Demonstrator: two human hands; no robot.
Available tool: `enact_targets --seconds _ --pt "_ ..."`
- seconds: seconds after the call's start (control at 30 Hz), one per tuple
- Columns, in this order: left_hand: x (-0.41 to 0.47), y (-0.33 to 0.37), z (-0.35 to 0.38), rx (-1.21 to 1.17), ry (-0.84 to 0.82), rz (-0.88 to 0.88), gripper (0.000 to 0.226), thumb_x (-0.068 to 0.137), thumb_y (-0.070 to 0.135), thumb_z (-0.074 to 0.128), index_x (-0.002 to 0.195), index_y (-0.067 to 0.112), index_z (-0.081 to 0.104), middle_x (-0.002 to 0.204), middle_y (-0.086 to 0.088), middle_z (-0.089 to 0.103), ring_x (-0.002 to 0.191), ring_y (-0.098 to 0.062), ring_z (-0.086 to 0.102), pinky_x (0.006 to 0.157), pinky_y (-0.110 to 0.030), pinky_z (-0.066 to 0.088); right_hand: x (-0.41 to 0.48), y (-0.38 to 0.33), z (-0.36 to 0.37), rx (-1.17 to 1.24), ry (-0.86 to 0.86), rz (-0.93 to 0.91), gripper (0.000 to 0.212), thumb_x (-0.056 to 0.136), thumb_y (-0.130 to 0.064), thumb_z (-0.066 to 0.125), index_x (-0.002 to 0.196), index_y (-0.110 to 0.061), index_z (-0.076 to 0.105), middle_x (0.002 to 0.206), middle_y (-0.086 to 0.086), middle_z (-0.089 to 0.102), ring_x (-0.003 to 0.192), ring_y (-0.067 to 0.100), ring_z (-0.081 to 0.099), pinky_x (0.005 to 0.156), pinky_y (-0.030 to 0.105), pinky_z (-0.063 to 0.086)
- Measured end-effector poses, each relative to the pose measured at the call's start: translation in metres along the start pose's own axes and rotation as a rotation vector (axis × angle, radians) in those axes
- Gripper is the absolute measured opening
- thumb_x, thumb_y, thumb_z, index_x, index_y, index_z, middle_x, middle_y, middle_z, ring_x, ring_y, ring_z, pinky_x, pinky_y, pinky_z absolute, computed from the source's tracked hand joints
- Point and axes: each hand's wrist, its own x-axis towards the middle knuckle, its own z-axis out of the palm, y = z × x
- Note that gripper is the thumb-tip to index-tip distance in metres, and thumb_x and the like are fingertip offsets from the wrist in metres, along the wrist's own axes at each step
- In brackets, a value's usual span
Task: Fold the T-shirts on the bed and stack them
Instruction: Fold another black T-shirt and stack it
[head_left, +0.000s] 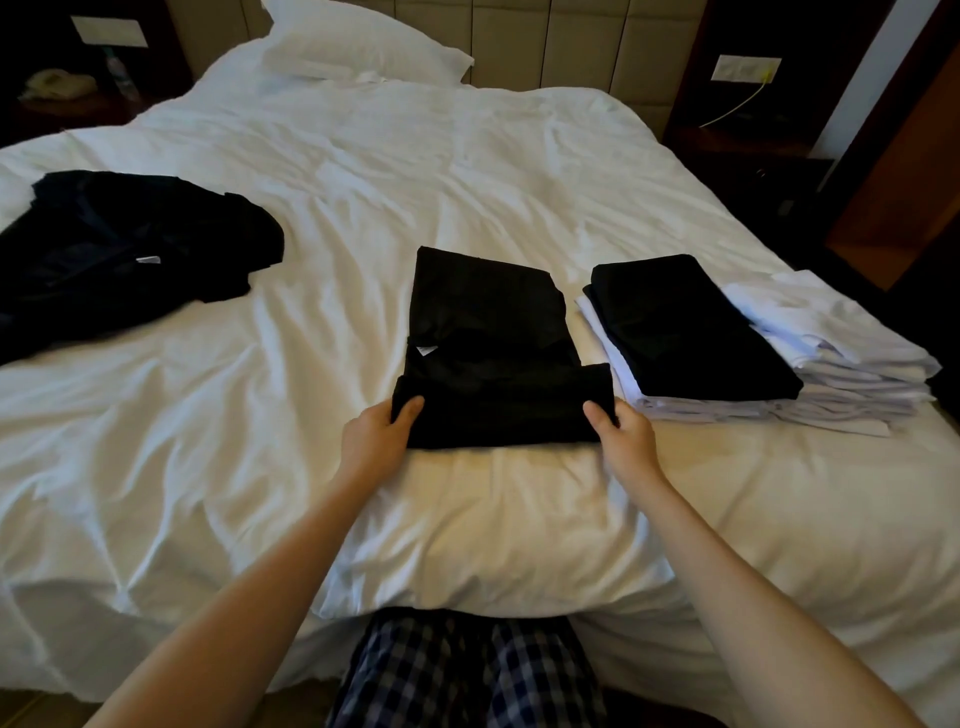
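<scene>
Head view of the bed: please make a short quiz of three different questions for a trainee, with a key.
1. True or false: the left hand and the right hand both grip the black T-shirt in the middle.
2. What lies on top of the stack just right of it? A: a white shirt. B: a folded black shirt. C: a towel.
3. Fill in: the unfolded dark pile lies on the person's ____ side.
Key: 1 true; 2 B; 3 left.

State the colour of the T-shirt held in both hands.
The T-shirt is black; head view shows it.
</scene>
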Motion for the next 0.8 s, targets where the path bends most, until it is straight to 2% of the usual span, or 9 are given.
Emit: enact_targets --seconds 0.07,0.17,0.27,0.37,0.5,0.57,0.63,0.67,0.8 --pt "0.006 0.0 0.004 0.085 -0.017 -0.052 0.043 0.096 0.046 0.041 0.068 0.015 0.051 0.072 -0.004 0.057 0.08 -0.029 0.057 0.068 -0.033 0.037 0.005 0.003 0.006 -0.151 -0.014 0.058 0.024 0.098 -0.031 0.048 0.085 -0.012 0.055 0.074 -0.004 0.055 0.083 0.022 0.055 0.064 0.028 0.039" --pt "0.009 -0.001 0.011 0.183 -0.003 -0.081 0.042 0.096 0.049 0.039 0.072 0.016 0.052 0.087 -0.011 0.065 0.09 -0.033 0.06 0.083 -0.037 0.042 0.007 0.004 0.017 -0.342 0.061 0.151 0.034 0.099 -0.037 0.042 0.078 -0.011 0.049 0.077 0.003 0.054 0.086 0.029 0.056 0.073 0.034 0.04" --pt "0.007 0.003 0.014 0.201 0.045 -0.103 0.039 0.097 0.047 0.04 0.101 0.014 0.06 0.098 -0.009 0.066 0.097 -0.031 0.059 0.089 -0.037 0.037 0.007 0.0 0.025 -0.444 0.148 0.184 0.037 0.099 -0.035 0.04 0.093 -0.002 0.055 0.09 0.014 0.06 0.093 0.034 0.058 0.084 0.04 0.043" --pt "0.005 0.007 0.013 0.121 0.102 -0.151 0.038 0.094 0.044 0.048 0.112 0.011 0.05 0.102 -0.004 0.061 0.103 -0.03 0.057 0.088 -0.036 0.034 0.008 -0.002 0.027 -0.455 0.209 0.185 0.038 0.097 -0.034 0.046 0.11 0.0 0.054 0.108 0.017 0.061 0.102 0.034 0.056 0.087 0.041 0.043" --pt "0.004 0.012 0.015 -0.048 0.105 -0.211 0.06 0.086 0.043 0.064 0.125 0.004 0.042 0.119 -0.01 0.055 0.112 -0.029 0.053 0.082 -0.031 0.036 0.006 -0.01 0.02 -0.332 0.131 0.239 0.059 0.087 -0.035 0.063 0.127 0.003 0.043 0.128 0.017 0.048 0.117 0.033 0.047 0.09 0.035 0.04" --pt "0.004 0.015 0.015 -0.078 0.025 -0.232 0.058 0.084 0.04 0.067 0.121 0.002 0.046 0.109 -0.008 0.056 0.106 -0.027 0.055 0.074 -0.028 0.037 0.01 -0.014 0.013 -0.125 0.025 0.361 0.054 0.084 -0.028 0.067 0.124 0.002 0.045 0.113 0.013 0.053 0.096 0.027 0.057 0.074 0.028 0.043" --pt "0.006 0.014 0.011 -0.088 -0.04 -0.253 0.046 0.084 0.037 0.067 0.11 0.001 0.056 0.097 -0.008 0.059 0.095 -0.027 0.057 0.071 -0.029 0.038 0.009 -0.013 0.006 0.121 -0.005 0.463 0.03 0.084 -0.02 0.07 0.101 -0.001 0.055 0.087 0.008 0.057 0.061 0.017 0.053 0.053 0.022 0.042" --pt "0.007 0.013 0.009 -0.111 -0.056 -0.267 0.039 0.085 0.035 0.067 0.102 0.001 0.06 0.09 -0.008 0.059 0.092 -0.028 0.059 0.07 -0.03 0.04 0.007 -0.011 0.006 0.184 0.013 0.492 0.023 0.082 -0.018 0.071 0.089 -0.003 0.055 0.079 0.008 0.056 0.052 0.015 0.049 0.047 0.021 0.041" --pt "0.0 0.006 -0.001 -0.223 -0.095 -0.332 0.028 0.085 0.032 0.068 0.07 0.011 0.056 0.069 -0.003 0.056 0.073 -0.023 0.058 0.063 -0.028 0.044 -0.011 -0.01 0.009 0.114 0.073 0.492 0.024 0.083 -0.011 0.069 0.068 -0.007 0.051 0.059 0.008 0.053 0.046 0.016 0.045 0.043 0.02 0.041"
